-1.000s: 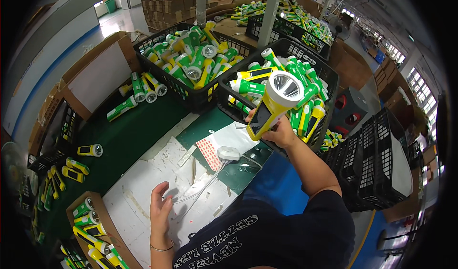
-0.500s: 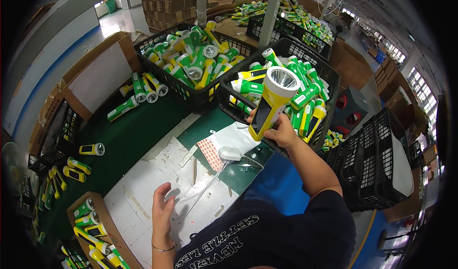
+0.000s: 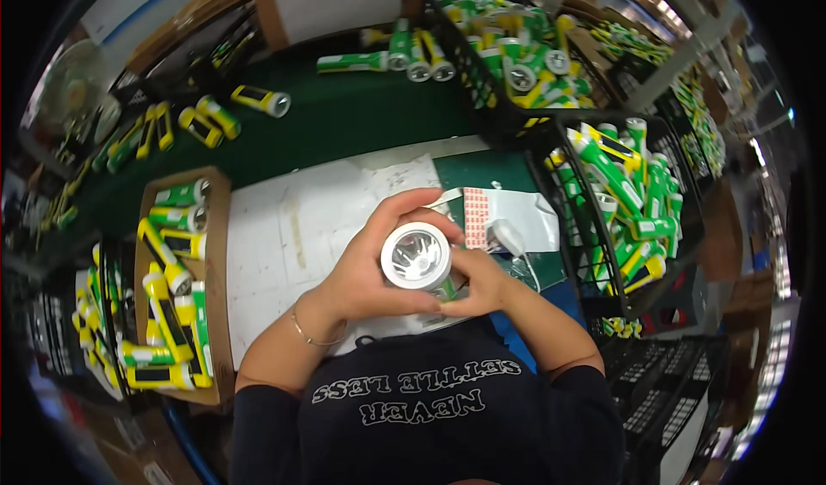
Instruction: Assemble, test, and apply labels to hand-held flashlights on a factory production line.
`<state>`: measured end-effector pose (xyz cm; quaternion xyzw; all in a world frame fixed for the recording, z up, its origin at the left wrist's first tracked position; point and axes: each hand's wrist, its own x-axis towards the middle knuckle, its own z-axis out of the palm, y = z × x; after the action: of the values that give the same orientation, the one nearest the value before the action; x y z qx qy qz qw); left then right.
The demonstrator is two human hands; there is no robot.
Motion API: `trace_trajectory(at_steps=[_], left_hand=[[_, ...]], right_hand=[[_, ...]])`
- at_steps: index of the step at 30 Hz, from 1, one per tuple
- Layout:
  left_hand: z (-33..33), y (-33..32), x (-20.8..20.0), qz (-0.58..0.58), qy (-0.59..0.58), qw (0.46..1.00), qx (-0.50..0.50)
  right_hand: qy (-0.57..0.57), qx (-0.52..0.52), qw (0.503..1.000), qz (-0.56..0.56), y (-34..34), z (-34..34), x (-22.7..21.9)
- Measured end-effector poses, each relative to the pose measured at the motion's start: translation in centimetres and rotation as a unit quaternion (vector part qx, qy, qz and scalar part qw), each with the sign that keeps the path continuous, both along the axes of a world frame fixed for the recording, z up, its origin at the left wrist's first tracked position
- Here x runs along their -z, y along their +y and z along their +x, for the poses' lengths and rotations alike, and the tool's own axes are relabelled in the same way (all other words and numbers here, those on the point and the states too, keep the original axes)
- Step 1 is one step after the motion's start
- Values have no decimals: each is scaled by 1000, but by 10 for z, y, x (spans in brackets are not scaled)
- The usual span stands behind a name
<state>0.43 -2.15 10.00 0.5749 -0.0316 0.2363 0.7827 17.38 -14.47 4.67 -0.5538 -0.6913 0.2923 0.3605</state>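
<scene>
A flashlight (image 3: 416, 256) with a white rim and a shiny reflector is held in front of my chest, its lens turned up toward me. My left hand (image 3: 365, 265) curls around the head end, thumb below and fingers over the far side. At the body my right hand (image 3: 483, 282) is closed on the same flashlight. Most of its body is hidden behind the head and my fingers; a bit of green shows by my right thumb. Below lies a worn white board (image 3: 297, 227) on the green tabletop.
To the right, black crates (image 3: 615, 261) hold green and yellow flashlights. A cardboard box (image 3: 220, 270) at left holds several more. Others (image 3: 258, 99) lie across the far green surface. A white plug with a cable (image 3: 508, 237) and a sticker sheet (image 3: 476, 218) lie beyond my right hand.
My right hand has brought the flashlight from above the right crate to my chest. My left hand, open before, has closed around its head. The view has turned left.
</scene>
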Motion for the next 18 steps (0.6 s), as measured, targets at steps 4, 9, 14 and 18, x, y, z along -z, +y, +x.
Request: trace_trajectory(at_steps=[4,9,14,18], left_hand=[[-13,4,4,-51,8,999,-11],[-22,2,4,-59,4,998,-17],[-16,3,2,-56,26,998,-33],[-13,4,4,-64,14,998,-12]], right_hand=[[67,-115,991,-23,15,-27,20],[109,-156,981,-28,16,-34,23],[109,-124,986,-31,13,-33,16],[106,-103,987,-58,10,-28,14]])
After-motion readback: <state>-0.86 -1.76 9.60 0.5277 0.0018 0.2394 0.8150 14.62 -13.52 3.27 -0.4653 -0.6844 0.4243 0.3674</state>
